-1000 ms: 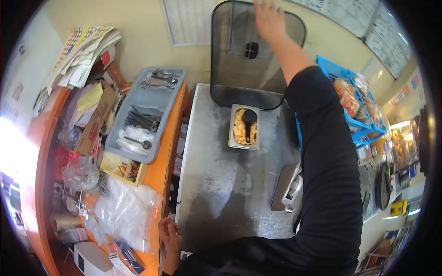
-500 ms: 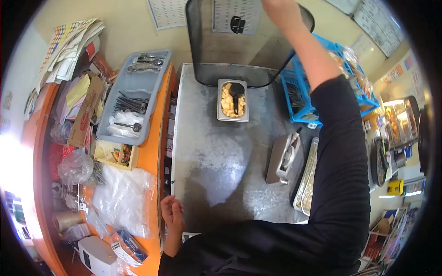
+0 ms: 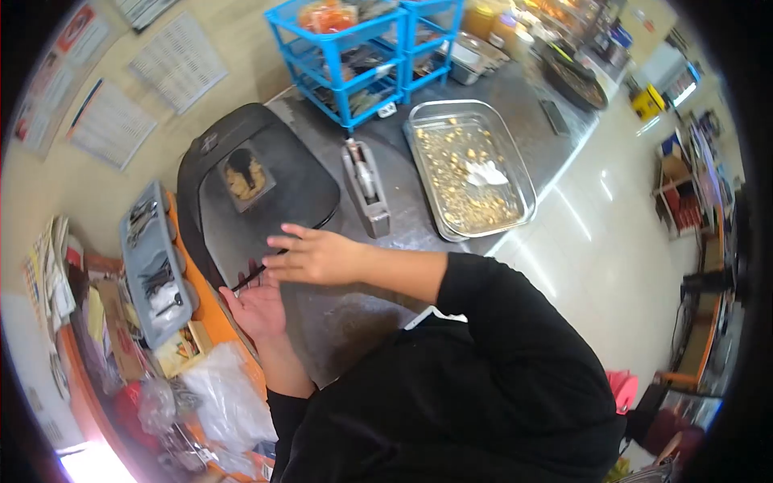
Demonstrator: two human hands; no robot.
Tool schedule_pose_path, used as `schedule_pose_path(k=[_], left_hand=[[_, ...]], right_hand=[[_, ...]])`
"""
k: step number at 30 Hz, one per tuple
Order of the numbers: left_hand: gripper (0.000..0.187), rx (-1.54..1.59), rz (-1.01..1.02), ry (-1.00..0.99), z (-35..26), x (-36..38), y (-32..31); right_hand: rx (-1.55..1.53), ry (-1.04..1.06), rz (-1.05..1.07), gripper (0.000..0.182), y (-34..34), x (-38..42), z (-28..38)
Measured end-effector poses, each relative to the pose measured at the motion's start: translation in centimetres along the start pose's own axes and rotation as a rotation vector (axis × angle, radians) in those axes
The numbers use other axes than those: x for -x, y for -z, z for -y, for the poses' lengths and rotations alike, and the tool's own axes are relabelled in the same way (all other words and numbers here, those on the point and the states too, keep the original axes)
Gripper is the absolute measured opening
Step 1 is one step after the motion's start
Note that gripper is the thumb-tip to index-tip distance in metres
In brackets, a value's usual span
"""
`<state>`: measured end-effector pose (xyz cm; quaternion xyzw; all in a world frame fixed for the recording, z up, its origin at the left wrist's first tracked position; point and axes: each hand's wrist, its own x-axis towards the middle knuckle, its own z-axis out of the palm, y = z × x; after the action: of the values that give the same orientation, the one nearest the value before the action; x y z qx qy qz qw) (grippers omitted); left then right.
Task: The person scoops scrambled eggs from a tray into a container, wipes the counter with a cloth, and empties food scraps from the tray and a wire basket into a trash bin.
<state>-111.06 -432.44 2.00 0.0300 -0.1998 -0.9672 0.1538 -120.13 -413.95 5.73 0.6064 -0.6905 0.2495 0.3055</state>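
A dark mesh cover (image 3: 302, 173) lies low over the metal counter. Through its see-through mesh shows a small metal container (image 3: 246, 183) of pale food with a black scoop. Near the cover's front edge, my right hand (image 3: 310, 256) is held with its fingers apart and nothing in it. My left hand (image 3: 259, 310) is just below and left of it, palm up, fingers spread and empty. Its fingertips are close to the cover's edge; whether they touch it I cannot tell.
A tape dispenser (image 3: 367, 189) and a glass tray (image 3: 519, 211) of crumbly pieces with a white item are to the right. Blue stacked baskets (image 3: 346, 84) stand behind. A grey cutlery tray (image 3: 137, 266) and plastic bags (image 3: 229, 394) are at the left.
The cover has come down from upright to lie over the food container. My right hand has come down from the top to beside my left hand. The view has turned to the right.
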Motion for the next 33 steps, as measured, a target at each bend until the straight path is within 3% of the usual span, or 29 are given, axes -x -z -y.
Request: schedule_pose_path(k=[2,4,6,7,8,9,11,14,17,20,24,26,30,33], left_hand=[[0.057,-0.118,-0.095,-0.041,0.5,0.3,1.3],[0.053,-0.1,-0.207,-0.039,0.8,0.7,1.1],[0.052,-0.107,-0.36,-0.033,0.4,0.5,2.5],[0.052,-0.088,-0.376,-0.016,0.2,0.2,3.7],[0.052,-0.106,-0.403,-0.028,0.6,0.2,3.9],[0.052,-0.126,-0.43,-0.043,0.9,0.2,3.8],[0.062,-0.206,-0.466,-0.069,0.9,-0.2,5.7],[0.075,-0.218,-0.745,-0.023,2.1,0.0,4.0],[0.083,-0.321,-0.766,-0.105,3.5,0.7,4.2],[0.076,-0.614,-0.774,-0.312,5.5,1.9,3.6],[0.063,-0.771,-0.67,-0.498,8.3,4.3,-0.9],[0.055,-0.789,-0.602,-0.558,8.6,5.2,-1.8],[0.045,-0.851,-0.365,-0.522,9.0,7.6,-3.1],[0.043,-0.862,-0.243,-0.424,9.8,9.4,-3.2]], right_hand=[[-0.046,-0.117,-0.137,0.032,3.7,3.2,1.6],[-0.016,-0.431,-0.064,0.032,9.2,7.2,1.8],[0.277,-0.907,-0.061,0.028,13.8,13.2,1.1],[0.459,-0.984,-0.294,0.026,14.4,19.0,-0.4],[0.628,-1.099,-0.359,0.022,17.0,21.7,-1.0],[0.494,-1.323,-0.572,0.028,18.4,25.6,-1.5],[0.705,-1.591,-0.58,0.026,19.9,33.8,-2.4],[-0.028,-2.203,-0.466,0.027,20.3,42.4,-3.5],[-0.314,-2.213,-0.72,0.032,20.0,42.5,-3.8],[-0.38,-2.165,-0.643,0.033,19.8,42.3,-4.3],[-0.453,-2.169,-0.53,0.032,19.4,43.0,-4.3],[-0.593,-2.112,-0.689,0.032,20.2,41.2,-3.7],[-0.878,-2.028,-0.84,0.037,19.0,41.1,-0.3],[-0.791,-1.961,-0.965,0.04,17.2,41.1,3.0]])
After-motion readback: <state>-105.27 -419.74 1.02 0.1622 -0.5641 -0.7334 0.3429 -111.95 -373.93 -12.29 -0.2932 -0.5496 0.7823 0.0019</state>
